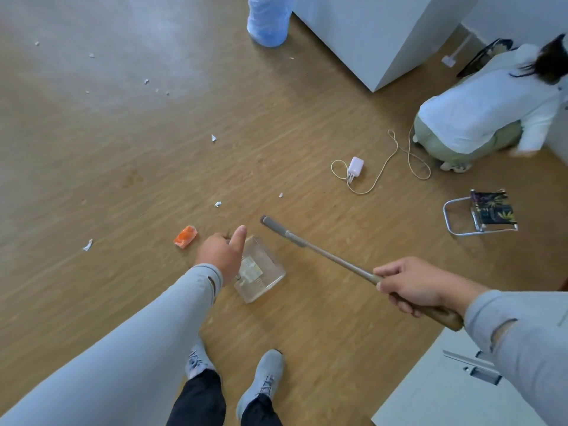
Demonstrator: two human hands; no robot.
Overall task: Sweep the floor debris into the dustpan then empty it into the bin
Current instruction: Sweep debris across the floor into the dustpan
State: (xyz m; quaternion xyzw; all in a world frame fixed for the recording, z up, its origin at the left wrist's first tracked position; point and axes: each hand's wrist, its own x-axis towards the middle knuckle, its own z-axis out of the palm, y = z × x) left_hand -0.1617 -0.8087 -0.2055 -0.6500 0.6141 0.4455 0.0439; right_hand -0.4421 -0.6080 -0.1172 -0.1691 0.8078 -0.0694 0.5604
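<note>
Bright, even daylight; pale glare washes the wood floor (76,32) at upper left. Shadows are faint and soft beneath the shoes (261,376). Wide-angle bend curves the edges. Fine detail looks smeared, and the near sleeve (107,348) is soft.

Floor (276,133): wood-grain planks, smooth, faint sheen far beyond the left hand (219,256). Just beside that hand, a clear glossy plastic tray (267,272), see-through. Right hand (412,287) grips a long pole (332,256): dull brass-toned metal shaft, matt grey sleeve at its far end. Left of the left hand, an orange glossy plastic wrapper (185,236). Scattered white paper scraps (88,245), torn, matt. Both sleeves: grey knit cloth.
</note>
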